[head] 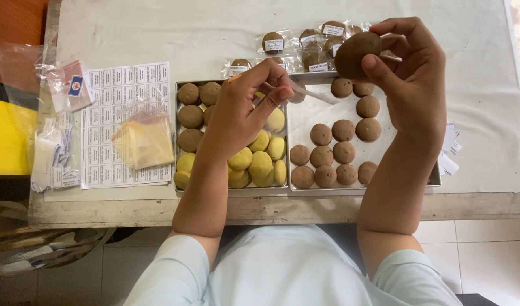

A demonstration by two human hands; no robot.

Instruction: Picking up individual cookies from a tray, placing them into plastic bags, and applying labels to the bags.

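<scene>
I see my right hand (410, 73) raised over the far right of the table (486, 113), its fingers curled around a brown cookie (356, 54), thumb pressed on the near edge. My left hand (246, 107) hovers above the left tray (177, 136), thumb and forefinger pinched shut on a clear bag (311, 93) that stretches right toward the cookie; the bag's mouth sits just beside it, and I cannot tell whether the two touch. The left tray holds brown cookies along its left side and yellow cookies (260, 164) in its near part, partly hidden by my left arm. The right tray (384, 153) touches it on the right and holds loose brown cookies (328, 158) spread apart on bare metal. Beyond both trays, at the far side, lie bagged cookies (305, 45) with white labels. To the left of the trays lies a label sheet (110, 102), with a pile of empty clear bags (144, 139) on it. More plastic packets (50, 153) sit at the far left edge. A few small paper slips (450, 147) lie right of the right tray.
</scene>
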